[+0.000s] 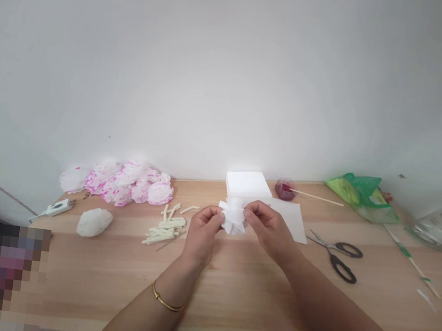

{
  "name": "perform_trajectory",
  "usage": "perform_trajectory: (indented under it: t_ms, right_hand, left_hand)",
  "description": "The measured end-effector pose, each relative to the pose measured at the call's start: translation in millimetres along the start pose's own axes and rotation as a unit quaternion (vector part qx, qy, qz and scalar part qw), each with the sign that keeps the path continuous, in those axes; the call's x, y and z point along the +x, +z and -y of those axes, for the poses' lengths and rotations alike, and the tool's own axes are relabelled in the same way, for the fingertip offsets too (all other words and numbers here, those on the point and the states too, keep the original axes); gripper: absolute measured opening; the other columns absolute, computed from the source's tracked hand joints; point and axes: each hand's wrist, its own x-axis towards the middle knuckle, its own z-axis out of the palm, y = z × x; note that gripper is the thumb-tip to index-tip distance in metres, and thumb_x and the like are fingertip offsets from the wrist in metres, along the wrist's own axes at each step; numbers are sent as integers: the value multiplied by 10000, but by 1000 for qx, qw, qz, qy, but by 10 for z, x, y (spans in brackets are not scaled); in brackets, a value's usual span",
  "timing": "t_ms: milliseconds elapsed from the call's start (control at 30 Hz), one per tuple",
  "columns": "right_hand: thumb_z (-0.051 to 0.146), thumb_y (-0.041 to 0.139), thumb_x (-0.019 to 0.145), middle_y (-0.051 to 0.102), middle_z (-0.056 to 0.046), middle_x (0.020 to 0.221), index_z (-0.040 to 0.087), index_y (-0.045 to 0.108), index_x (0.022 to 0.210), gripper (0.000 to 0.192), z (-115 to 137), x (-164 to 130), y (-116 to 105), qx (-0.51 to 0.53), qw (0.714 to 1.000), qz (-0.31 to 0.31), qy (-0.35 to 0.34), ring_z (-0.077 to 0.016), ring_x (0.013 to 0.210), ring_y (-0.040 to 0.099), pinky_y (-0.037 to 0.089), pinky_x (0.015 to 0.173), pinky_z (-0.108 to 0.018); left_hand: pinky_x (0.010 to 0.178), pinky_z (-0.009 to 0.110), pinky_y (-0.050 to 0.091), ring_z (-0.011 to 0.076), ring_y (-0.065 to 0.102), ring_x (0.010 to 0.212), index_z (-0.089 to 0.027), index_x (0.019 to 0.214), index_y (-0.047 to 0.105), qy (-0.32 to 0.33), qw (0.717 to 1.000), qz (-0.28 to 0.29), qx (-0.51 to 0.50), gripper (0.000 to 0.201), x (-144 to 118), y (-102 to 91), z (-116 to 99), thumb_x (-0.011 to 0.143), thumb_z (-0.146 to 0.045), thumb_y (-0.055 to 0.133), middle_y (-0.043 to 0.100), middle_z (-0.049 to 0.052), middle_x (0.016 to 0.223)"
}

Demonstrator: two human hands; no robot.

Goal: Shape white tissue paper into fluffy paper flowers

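Both hands pinch a crumpled white tissue-paper puff (234, 216) above the light wooden tabletop (230, 290): left hand (201, 234) on its left edge, right hand (269, 228) on its right. Black-handled scissors (336, 257) lie to the right; cream paper-wrapped sticks (166, 226) and pink-edged white paper flowers (126, 183) to the left.

tissue flower (234, 218) white | paper rounds (128, 183) white, pink-speckled edges | scissors (339, 255) black-handled | bag (358, 193) green | table (230, 290) light wood

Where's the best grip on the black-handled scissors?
Take the scissors at the black handle loops, coming from above on the right hand's side. They lie flat on the wooden table, blades slightly apart and pointing toward the white paper sheet, handles toward the table's right end, nothing touching them.
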Motion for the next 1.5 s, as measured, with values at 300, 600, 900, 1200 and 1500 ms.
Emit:
perform_trajectory:
  t_ms: [300,600,900,1200,1500]
  right_hand:
    - [336,561,815,498,16,695,193,519,698,189,52,-16,-5,-84,996,0,-20,-139,696,464,373,668,-265]
    - [394,523,848,477,22,641,202,484,712,238,1,-18,31,-76,994,-76,-2,-130,619,443,352,564,-250]
    - [316,516,860,538,-6,685,215,484,733,165,2,-87,112,-198,967,-106,-118,-154,667,502,398,643,-282]
    - [306,508,862,546,-1,721,210,502,763,138,-36,-61,90,-148,982,-85,-85,-146,676,503,397,645,-263]
    - [405,509,854,552,-11,755,201,541,815,210,-32,-44,81,-59,996,-58,-39,-148,693,489,396,631,-253]
  left_hand:
    - [665,217,416,90,499,642,-147,707,581,61,995,-5,75,156,1,-25,0,752,-291,623,553,-15,674]
    - [799,319,432,168,509,850,-175,813,596,300,902,-127,283,96,-131,-11,-76,796,-269,604,521,45,858]
    - [812,328,413,182,526,867,-190,836,669,264,894,-56,357,134,-198,73,-47,813,-301,597,534,49,848]
    - [828,291,406,157,542,879,-177,757,639,164,956,-51,238,139,-61,-11,24,797,-304,600,571,33,844]
    - [654,226,407,107,517,652,-156,716,585,91,981,-48,167,195,-43,-5,25,767,-341,620,577,-11,672]
